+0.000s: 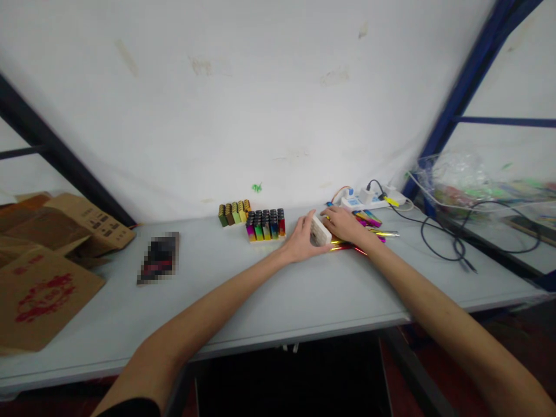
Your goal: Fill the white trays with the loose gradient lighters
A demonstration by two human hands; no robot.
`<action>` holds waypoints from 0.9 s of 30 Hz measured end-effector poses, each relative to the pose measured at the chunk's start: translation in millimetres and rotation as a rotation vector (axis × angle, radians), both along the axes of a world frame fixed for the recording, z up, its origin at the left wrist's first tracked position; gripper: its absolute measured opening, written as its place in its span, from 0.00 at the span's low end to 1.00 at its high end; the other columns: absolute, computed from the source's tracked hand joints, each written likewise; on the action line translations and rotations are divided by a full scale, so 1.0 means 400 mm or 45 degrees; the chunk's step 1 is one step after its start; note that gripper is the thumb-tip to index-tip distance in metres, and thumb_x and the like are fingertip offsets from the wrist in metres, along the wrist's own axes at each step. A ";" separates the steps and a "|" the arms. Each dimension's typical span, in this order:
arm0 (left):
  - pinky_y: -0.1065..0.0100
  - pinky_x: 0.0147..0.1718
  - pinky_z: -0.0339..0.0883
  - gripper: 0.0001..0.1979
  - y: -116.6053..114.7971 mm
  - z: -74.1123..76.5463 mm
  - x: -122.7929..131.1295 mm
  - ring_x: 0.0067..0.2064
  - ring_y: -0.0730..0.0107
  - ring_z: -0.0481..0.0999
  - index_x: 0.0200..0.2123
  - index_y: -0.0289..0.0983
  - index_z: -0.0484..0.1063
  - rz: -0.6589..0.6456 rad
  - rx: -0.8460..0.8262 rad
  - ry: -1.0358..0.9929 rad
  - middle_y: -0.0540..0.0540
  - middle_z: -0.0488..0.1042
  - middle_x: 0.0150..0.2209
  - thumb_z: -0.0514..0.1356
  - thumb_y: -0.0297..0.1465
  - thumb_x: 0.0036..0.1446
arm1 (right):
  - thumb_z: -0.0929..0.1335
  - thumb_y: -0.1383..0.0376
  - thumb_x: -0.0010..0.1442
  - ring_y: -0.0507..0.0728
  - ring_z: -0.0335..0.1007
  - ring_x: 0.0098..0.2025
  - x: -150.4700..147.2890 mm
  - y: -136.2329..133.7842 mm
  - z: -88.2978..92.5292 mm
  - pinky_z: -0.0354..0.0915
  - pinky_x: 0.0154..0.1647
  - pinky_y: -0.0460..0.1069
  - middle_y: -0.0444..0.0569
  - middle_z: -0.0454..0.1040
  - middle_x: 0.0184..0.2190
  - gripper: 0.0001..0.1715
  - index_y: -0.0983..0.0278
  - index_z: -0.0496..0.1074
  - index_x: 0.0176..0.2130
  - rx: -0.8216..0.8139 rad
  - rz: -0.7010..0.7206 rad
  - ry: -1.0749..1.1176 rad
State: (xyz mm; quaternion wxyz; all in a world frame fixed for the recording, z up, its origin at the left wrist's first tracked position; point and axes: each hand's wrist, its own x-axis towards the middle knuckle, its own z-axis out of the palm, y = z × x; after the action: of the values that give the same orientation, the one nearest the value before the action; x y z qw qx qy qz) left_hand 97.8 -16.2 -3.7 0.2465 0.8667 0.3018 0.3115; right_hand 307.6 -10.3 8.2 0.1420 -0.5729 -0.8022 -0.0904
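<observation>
White tray [320,231] right of frame centre, left hand [300,240] fingers pinching it; right hand [343,223] by shiny loose lighters [369,218], fingers curled, can't tell if gripping.

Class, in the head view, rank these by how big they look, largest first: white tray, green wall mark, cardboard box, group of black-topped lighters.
1. Cardboard box, cut off by the picture's edge
2. Black-topped lighters, as a group
3. White tray, partly covered by the left hand
4. Green wall mark
</observation>
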 end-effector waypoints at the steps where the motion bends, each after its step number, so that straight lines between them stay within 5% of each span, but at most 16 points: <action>1: 0.49 0.69 0.53 0.59 0.001 -0.001 0.000 0.70 0.44 0.58 0.74 0.36 0.41 -0.003 0.001 -0.001 0.30 0.55 0.68 0.71 0.48 0.50 | 0.58 0.66 0.72 0.63 0.70 0.54 -0.008 -0.002 -0.001 0.62 0.57 0.56 0.62 0.75 0.52 0.21 0.69 0.74 0.55 0.008 -0.001 0.040; 6: 0.47 0.70 0.52 0.61 -0.003 0.002 -0.003 0.71 0.44 0.57 0.74 0.39 0.39 -0.030 -0.024 -0.015 0.31 0.54 0.69 0.71 0.51 0.49 | 0.70 0.63 0.60 0.69 0.65 0.60 -0.034 -0.011 -0.031 0.60 0.61 0.59 0.66 0.68 0.60 0.33 0.72 0.66 0.62 -0.049 0.080 -0.005; 14: 0.49 0.69 0.54 0.58 -0.007 0.002 0.001 0.69 0.45 0.59 0.73 0.35 0.41 -0.020 0.036 -0.029 0.29 0.57 0.66 0.70 0.49 0.51 | 0.72 0.59 0.54 0.70 0.61 0.62 -0.009 -0.009 -0.054 0.52 0.66 0.63 0.65 0.67 0.60 0.42 0.70 0.63 0.64 -0.101 0.122 -0.084; 21: 0.46 0.67 0.57 0.57 -0.002 0.003 -0.029 0.66 0.43 0.63 0.73 0.38 0.42 0.003 0.082 0.042 0.32 0.58 0.64 0.70 0.49 0.50 | 0.59 0.63 0.70 0.67 0.64 0.59 -0.018 -0.016 -0.045 0.54 0.63 0.63 0.63 0.71 0.58 0.24 0.68 0.68 0.60 -0.022 0.154 -0.103; 27: 0.48 0.68 0.56 0.56 -0.007 -0.004 -0.053 0.66 0.46 0.64 0.73 0.38 0.43 0.032 0.134 0.041 0.33 0.59 0.63 0.70 0.51 0.51 | 0.55 0.64 0.74 0.65 0.65 0.59 -0.028 -0.008 -0.036 0.56 0.62 0.61 0.59 0.74 0.58 0.23 0.67 0.72 0.56 0.002 0.159 -0.062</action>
State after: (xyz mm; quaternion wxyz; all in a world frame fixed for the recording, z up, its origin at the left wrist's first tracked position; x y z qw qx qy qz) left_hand 76.7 -18.8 -5.2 0.1918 0.8794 0.3000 0.3161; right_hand 296.6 -13.6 -6.2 0.1283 -0.5190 -0.8396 -0.0959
